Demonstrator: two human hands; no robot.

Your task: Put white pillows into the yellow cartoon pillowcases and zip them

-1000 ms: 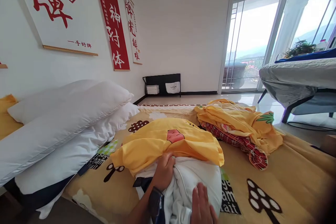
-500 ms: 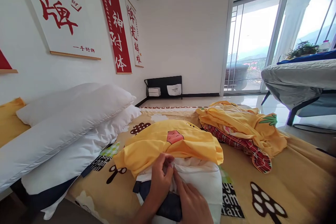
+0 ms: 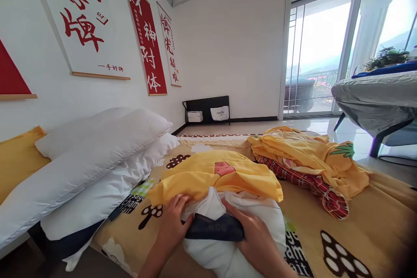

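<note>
A white garment with a navy panel [image 3: 215, 228] lies bunched on the bed in front of me; faint lettering shows on the navy part. My left hand [image 3: 174, 221] grips its left side, thumb against the navy cloth. On the opposite side my right hand [image 3: 256, 232] has its fingers curled round the other end of the panel. A pointed white flap [image 3: 213, 205] stands up between the hands. Just beyond, touching the white cloth, is a yellow cloth piece [image 3: 195, 169] with a pink-red beak-like print.
White pillows [image 3: 107, 143] are stacked on the left, beside a yellow cushion [image 3: 22, 154]. To the right lies a heap of yellow clothing [image 3: 299, 147] with red plaid cloth [image 3: 329, 193]. All rests on a patterned bedsheet [image 3: 124, 234]. A covered table [image 3: 378, 93] stands at the right.
My hands were close together at the middle of the white cloth. They have moved apart to either side, and the navy panel now stretches crosswise between them.
</note>
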